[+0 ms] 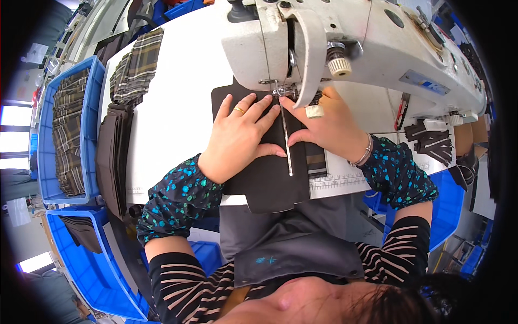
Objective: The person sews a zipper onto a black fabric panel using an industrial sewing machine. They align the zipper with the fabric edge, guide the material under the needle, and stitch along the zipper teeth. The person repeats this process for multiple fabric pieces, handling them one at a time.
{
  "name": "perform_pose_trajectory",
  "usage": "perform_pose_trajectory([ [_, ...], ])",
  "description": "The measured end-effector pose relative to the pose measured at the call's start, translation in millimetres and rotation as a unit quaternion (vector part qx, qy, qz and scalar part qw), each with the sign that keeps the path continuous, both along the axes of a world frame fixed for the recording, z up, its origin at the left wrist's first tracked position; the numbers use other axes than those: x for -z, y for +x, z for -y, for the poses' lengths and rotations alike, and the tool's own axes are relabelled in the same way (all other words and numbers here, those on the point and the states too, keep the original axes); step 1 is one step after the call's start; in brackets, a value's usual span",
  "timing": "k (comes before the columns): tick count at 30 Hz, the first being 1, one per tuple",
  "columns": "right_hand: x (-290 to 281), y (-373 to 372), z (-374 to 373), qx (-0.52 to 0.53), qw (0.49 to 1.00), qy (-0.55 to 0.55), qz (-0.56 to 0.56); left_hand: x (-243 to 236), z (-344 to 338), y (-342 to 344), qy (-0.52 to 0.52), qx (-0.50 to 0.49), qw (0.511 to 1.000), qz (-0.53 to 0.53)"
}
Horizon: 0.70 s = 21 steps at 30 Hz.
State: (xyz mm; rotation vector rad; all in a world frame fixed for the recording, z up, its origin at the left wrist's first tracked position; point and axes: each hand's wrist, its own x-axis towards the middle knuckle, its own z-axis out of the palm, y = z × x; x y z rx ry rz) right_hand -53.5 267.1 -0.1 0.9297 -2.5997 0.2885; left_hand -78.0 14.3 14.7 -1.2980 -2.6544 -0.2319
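A dark brown fabric panel [270,186] lies on the white sewing machine table, its front edge hanging over toward my lap. Down its middle runs a zipper [288,154] with silver teeth, its far end at the presser foot [283,90]. My left hand [237,132] rests flat on the panel left of the zipper, fingers spread. On the other side, my right hand [326,121] lies with thumb and forefinger apart beside the zipper; its other fingers are partly hidden by the machine. A strip of plaid fabric [317,162] shows by the panel's right edge.
The white sewing machine [372,48] spans the far right. Plaid pieces [137,65] and folded dark pieces [113,156] lie at left, beside a blue bin [94,129] of plaid cloth. Red-and-black snips [401,112] and small dark strips [431,141] are at right.
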Motion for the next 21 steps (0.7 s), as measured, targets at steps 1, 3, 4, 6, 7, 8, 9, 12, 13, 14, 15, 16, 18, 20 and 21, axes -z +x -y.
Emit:
perform_pose_trajectory([
  [1, -2.0, 1.1, -0.1, -0.001, 1.000, 0.006, -0.001, 0.3, 1.1, 1.3, 0.004, -0.002, 1.000, 0.001],
  [3, -3.8, 7.1, -1.1, -0.021, 1.000, 0.007, 0.008, 3.4, 2.1, 9.5, 0.015, 0.006, 1.000, 0.012],
  [4, -5.1, 13.3, -2.6, -0.038, 0.999, 0.005, 0.017, 6.3, 2.0, 16.6, 0.025, 0.017, 0.999, 0.022],
  [6, -7.8, 25.1, 0.7, -0.060, 0.998, 0.010, 0.025, 7.4, 1.8, 36.3, 0.027, 0.006, 0.999, 0.034],
  [7, -11.9, 32.6, 3.5, -0.060, 0.998, 0.018, 0.025, 7.8, 2.0, 39.5, 0.026, 0.002, 0.999, 0.030],
  [8, -13.9, 38.1, 5.3, -0.060, 0.998, 0.026, 0.025, 8.1, 2.2, 41.5, 0.025, -0.002, 0.999, 0.025],
  [9, -10.4, 41.0, 5.8, -0.051, 0.997, 0.033, 0.042, 8.2, 2.4, 41.9, 0.022, -0.001, 0.999, 0.026],
  [12, -12.9, 38.9, 6.7, -0.048, 0.998, 0.026, 0.043, 7.4, 1.9, 35.9, 0.019, 0.001, 0.999, 0.025],
  [13, -12.3, 37.3, 6.5, -0.044, 0.998, 0.024, 0.044, 7.7, 2.0, 31.6, 0.021, 0.000, 0.999, 0.024],
  [14, -9.9, 35.3, 6.4, -0.040, 0.998, 0.022, 0.046, 7.6, 1.7, 27.1, 0.022, -0.001, 0.999, 0.023],
  [15, -7.7, 32.9, 6.3, -0.036, 0.998, 0.020, 0.048, 5.8, 0.6, 22.6, 0.022, -0.001, 0.999, 0.023],
  [16, -4.7, 30.3, 6.6, -0.035, 0.998, 0.015, 0.043, 5.5, 0.0, 18.9, 0.022, 0.000, 1.000, 0.021],
  [18, -0.5, 23.6, 7.0, -0.032, 0.999, 0.006, 0.035, 4.9, -0.3, 11.0, 0.023, 0.000, 1.000, 0.016],
  [20, 0.4, 17.3, 4.3, -0.026, 0.998, 0.024, 0.042, 6.7, -1.8, 2.1, 0.028, 0.000, 1.000, 0.013],
  [21, 0.9, 14.9, 3.3, -0.022, 0.998, 0.034, 0.045, 8.1, -2.7, -2.0, 0.033, 0.000, 0.999, 0.007],
])
